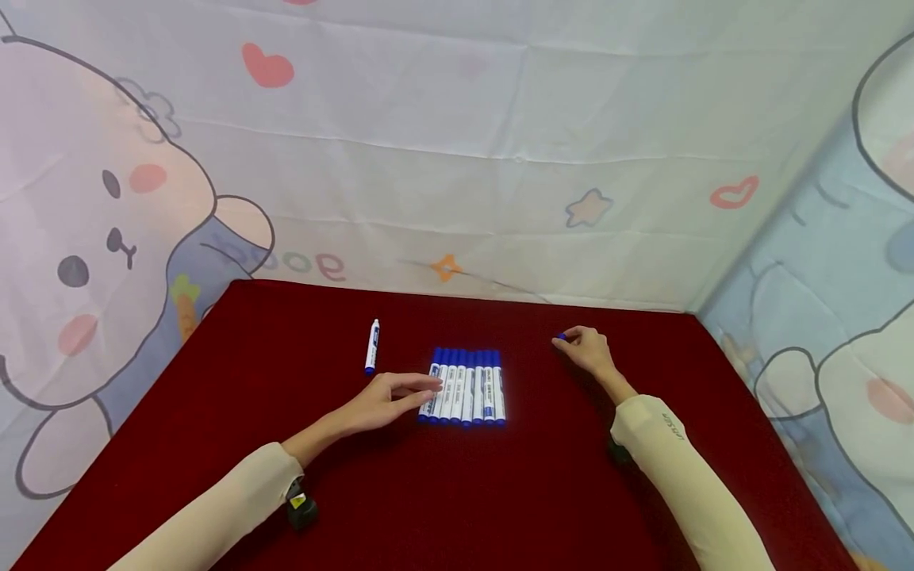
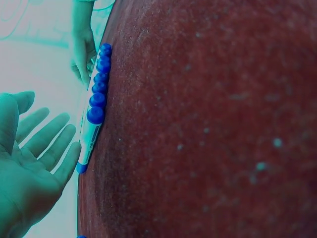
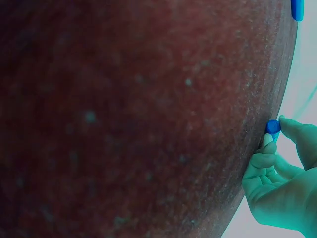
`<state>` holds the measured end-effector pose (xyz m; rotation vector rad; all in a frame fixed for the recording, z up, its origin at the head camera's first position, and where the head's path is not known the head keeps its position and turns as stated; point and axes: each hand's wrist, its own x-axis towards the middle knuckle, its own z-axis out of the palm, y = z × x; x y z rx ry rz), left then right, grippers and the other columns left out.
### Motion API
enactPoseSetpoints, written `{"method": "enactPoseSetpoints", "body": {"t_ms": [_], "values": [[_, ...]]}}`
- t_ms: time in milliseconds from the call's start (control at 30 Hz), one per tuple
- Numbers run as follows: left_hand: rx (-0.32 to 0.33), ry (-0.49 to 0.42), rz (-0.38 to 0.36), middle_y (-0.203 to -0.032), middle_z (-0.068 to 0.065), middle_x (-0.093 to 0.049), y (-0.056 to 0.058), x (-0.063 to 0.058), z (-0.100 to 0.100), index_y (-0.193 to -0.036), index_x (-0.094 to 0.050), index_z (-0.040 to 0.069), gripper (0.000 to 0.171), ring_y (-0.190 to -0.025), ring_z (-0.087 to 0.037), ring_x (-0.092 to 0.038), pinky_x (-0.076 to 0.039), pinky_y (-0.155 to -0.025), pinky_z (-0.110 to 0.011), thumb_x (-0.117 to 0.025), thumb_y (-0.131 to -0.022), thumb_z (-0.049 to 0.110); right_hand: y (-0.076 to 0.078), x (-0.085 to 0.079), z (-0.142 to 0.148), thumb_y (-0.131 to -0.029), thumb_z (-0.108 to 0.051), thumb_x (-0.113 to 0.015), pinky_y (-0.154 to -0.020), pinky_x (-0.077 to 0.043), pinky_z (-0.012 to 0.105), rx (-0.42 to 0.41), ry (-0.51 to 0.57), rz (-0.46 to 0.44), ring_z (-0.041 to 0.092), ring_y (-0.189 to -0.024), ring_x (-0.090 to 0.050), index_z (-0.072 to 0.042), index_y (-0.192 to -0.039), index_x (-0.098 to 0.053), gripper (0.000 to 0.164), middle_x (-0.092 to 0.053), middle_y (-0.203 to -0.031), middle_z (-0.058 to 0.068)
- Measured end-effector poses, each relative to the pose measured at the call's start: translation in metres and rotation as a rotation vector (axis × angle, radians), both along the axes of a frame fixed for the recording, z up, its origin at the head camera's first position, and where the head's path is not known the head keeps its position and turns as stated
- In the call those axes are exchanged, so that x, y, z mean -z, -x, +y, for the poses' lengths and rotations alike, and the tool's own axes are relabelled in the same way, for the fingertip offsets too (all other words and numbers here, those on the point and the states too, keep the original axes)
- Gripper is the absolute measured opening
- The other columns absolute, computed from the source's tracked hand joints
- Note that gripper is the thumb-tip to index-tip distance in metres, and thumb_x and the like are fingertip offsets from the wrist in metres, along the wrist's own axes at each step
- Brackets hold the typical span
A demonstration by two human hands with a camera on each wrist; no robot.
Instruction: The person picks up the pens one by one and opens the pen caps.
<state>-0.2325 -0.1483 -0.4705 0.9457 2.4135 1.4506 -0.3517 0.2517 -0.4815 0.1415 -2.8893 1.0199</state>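
Several markers [image 1: 469,388] lie between the hands [image 1: 382,400] [image 1: 589,350], nearer the left.

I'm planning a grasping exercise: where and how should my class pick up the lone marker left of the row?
From above, pinch the lone marker midway along its white barrel, across its long sides. It lies flat, apart from the row, so both sides seem free; its capless far end is probably best avoided.
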Motion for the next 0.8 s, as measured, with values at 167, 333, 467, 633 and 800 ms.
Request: {"method": "enactPoseSetpoints", "body": {"t_ms": [167, 333, 467, 633, 800], "values": [[0.0, -0.014, -0.006, -0.139, -0.02, -0.064, -0.002, 0.001, -0.004, -0.141, -0.058, -0.002, 0.039, -0.122, -0.035, -0.066, -0.053, -0.095, -0.021, -0.053, -0.108, 0.017, 0.001, 0.002, -0.001, -0.099, -0.025, -0.067, -0.062, -0.047, 0.025, -0.015, -0.018, 0.004, 0.026, -0.076, -0.066, 0.013, -0.119, -0.066, 0.043, -0.073, -0.092, 0.025], [-0.021, -0.008, 0.0, -0.138, -0.018, -0.065, -0.001, 0.001, -0.007, -0.14, -0.059, -0.001, 0.039, -0.122, -0.033, -0.066, -0.055, -0.094, -0.022, -0.055, -0.107, 0.018, 0.001, 0.001, 0.0, -0.101, -0.026, -0.063, -0.069, -0.054, 0.034, -0.024, -0.017, 0.021, 0.035, -0.084, -0.07, 0.014, -0.123, -0.064, 0.045, -0.073, -0.098, 0.028], [-0.043, -0.004, 0.007, -0.137, -0.016, -0.066, 0.0, 0.0, -0.008, -0.139, -0.06, 0.0, 0.038, -0.123, -0.03, -0.066, -0.055, -0.096, -0.024, -0.056, -0.106, 0.019, -0.002, -0.003, 0.002, -0.103, -0.027, -0.06, -0.068, -0.055, 0.035, -0.044, -0.002, 0.021, 0.038, -0.084, -0.07, 0.013, -0.126, -0.062, 0.046, -0.073, -0.101, 0.029], [-0.051, 0.013, 0.0, -0.137, -0.017, -0.066, -0.001, -0.002, -0.009, -0.139, -0.061, -0.001, 0.038, -0.122, -0.03, -0.066, -0.054, -0.096, -0.024, -0.056, -0.106, 0.018, -0.014, -0.012, 0.006, -0.104, -0.024, -0.059, -0.073, -0.058, 0.043, -0.086, 0.0, 0.05, 0.041, -0.088, -0.071, 0.013, -0.125, -0.061, 0.043, -0.072, -0.103, 0.03], [-0.049, 0.023, -0.006, -0.136, -0.017, -0.067, -0.004, -0.004, -0.011, -0.139, -0.061, -0.001, 0.038, -0.123, -0.032, -0.065, -0.054, -0.098, -0.026, -0.056, -0.106, 0.018, -0.033, -0.022, 0.006, -0.104, -0.022, -0.059, -0.09, -0.057, 0.055, -0.165, 0.012, 0.085, 0.046, -0.107, -0.069, 0.012, -0.13, -0.06, 0.042, -0.069, -0.117, 0.032]]}}
